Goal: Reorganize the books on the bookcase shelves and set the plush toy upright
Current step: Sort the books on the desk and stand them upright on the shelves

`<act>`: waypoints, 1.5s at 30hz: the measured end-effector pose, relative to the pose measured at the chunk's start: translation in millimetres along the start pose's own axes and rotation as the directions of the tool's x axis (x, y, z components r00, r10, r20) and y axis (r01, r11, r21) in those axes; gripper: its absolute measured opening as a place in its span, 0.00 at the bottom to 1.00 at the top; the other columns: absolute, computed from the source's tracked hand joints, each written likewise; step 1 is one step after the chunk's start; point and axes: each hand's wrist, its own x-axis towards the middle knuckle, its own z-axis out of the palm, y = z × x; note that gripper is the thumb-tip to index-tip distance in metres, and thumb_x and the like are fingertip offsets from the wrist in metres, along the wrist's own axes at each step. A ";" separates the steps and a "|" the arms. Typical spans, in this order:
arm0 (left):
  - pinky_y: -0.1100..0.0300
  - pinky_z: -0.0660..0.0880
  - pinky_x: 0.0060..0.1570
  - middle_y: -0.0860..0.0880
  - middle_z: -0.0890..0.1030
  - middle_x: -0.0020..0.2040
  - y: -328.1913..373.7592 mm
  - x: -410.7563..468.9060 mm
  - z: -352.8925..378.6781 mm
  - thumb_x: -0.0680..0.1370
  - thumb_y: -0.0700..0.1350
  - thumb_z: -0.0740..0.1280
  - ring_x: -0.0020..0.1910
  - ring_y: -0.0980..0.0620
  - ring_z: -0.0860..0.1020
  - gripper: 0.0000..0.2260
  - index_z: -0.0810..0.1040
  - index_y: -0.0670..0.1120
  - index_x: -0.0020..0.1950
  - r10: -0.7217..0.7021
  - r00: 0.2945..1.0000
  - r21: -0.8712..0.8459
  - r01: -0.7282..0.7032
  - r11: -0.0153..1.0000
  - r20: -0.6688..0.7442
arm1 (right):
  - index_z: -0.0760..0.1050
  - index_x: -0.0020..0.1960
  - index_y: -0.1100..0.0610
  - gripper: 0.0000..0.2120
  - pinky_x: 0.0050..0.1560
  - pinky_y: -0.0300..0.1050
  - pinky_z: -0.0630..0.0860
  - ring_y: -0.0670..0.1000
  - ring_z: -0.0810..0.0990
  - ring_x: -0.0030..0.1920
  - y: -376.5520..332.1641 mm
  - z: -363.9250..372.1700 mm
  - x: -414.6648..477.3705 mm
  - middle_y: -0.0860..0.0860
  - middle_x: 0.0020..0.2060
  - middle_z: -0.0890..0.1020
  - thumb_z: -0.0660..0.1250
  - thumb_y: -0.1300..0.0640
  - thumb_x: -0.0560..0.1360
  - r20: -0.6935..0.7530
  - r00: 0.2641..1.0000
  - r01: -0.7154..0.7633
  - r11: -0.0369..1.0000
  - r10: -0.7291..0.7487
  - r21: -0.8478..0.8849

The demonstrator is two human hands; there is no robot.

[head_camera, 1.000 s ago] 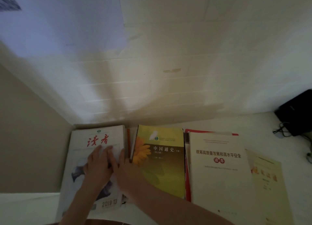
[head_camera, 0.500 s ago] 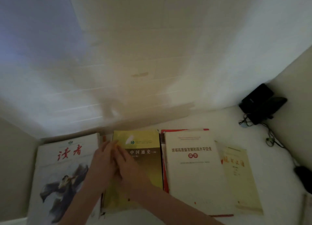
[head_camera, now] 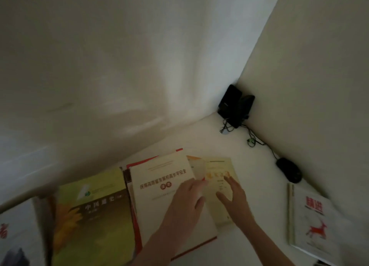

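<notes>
On shelf (head_camera: 253, 165), cream book (head_camera: 159, 175) — left hand (head_camera: 185, 203) atop; thin booklet (head_camera: 217, 166)

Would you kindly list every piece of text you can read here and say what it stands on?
"中国通史": green-yellow book.
"精进": white book with red deer.
"高水平安全": end of the cream book title; the rest is blurred.
Pale yellow booklet, magazine at left edge: too blurred to read.

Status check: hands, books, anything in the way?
Left hand on cream book, right edge; grip unclear. Right hand open over yellow booklet. Mouse, speakers off to right.
</notes>
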 end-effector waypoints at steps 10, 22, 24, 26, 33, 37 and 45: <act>0.45 0.60 0.69 0.49 0.79 0.54 14.2 37.3 92.3 0.74 0.49 0.69 0.58 0.50 0.76 0.15 0.77 0.50 0.60 -0.144 0.897 0.661 -0.192 0.725 0.419 | 0.48 0.77 0.57 0.44 0.72 0.53 0.52 0.60 0.54 0.74 74.4 -15.0 31.2 0.60 0.74 0.57 0.68 0.42 0.73 0.016 0.916 -0.399 0.914 0.401 -0.076; 0.50 0.58 0.69 0.49 0.77 0.59 5.8 40.1 103.1 0.82 0.49 0.53 0.59 0.48 0.74 0.15 0.69 0.48 0.67 -0.219 0.867 0.737 -0.218 0.639 0.447 | 0.68 0.65 0.60 0.30 0.61 0.50 0.69 0.60 0.67 0.64 78.5 -37.9 58.8 0.58 0.63 0.67 0.73 0.47 0.70 0.189 0.867 -0.477 0.877 0.461 0.050; 0.51 0.58 0.69 0.49 0.77 0.60 6.6 40.8 102.5 0.82 0.49 0.52 0.60 0.48 0.74 0.16 0.68 0.48 0.68 -0.229 0.862 0.728 -0.209 0.653 0.452 | 0.70 0.61 0.62 0.23 0.53 0.50 0.75 0.56 0.76 0.54 80.0 -48.2 51.8 0.58 0.58 0.74 0.73 0.54 0.71 0.163 0.903 -0.425 0.877 0.397 0.221; 0.51 0.59 0.69 0.49 0.77 0.62 8.1 41.8 100.7 0.82 0.49 0.52 0.60 0.48 0.74 0.17 0.67 0.48 0.69 -0.235 0.860 0.737 -0.213 0.642 0.453 | 0.70 0.59 0.63 0.20 0.47 0.48 0.76 0.54 0.77 0.48 85.0 -64.5 45.7 0.56 0.53 0.78 0.73 0.57 0.72 0.083 0.912 -0.410 0.878 0.402 0.247; 0.52 0.59 0.69 0.49 0.74 0.66 10.6 44.1 105.3 0.82 0.52 0.53 0.64 0.49 0.72 0.18 0.65 0.50 0.71 -0.281 0.851 0.754 -0.184 0.631 0.443 | 0.65 0.66 0.66 0.28 0.57 0.55 0.74 0.61 0.76 0.59 139.6 -99.3 24.0 0.61 0.61 0.75 0.73 0.59 0.72 -0.029 0.793 -0.598 0.785 0.609 0.163; 0.55 0.67 0.65 0.51 0.74 0.65 11.3 55.5 105.7 0.82 0.50 0.55 0.62 0.52 0.74 0.17 0.65 0.50 0.71 -0.265 0.869 0.673 -0.100 0.733 0.417 | 0.61 0.70 0.63 0.34 0.66 0.58 0.65 0.61 0.64 0.68 124.8 -83.0 15.3 0.60 0.69 0.62 0.74 0.61 0.70 -0.222 0.828 -0.518 0.854 0.516 0.051; 0.54 0.54 0.73 0.53 0.72 0.66 7.6 97.9 71.4 0.79 0.38 0.60 0.69 0.53 0.65 0.19 0.69 0.53 0.69 -0.157 0.978 0.577 0.048 0.815 0.140 | 0.58 0.71 0.62 0.39 0.51 0.41 0.71 0.51 0.73 0.54 15.1 -4.3 25.8 0.56 0.64 0.72 0.73 0.47 0.70 0.388 0.837 -0.535 0.726 0.386 0.432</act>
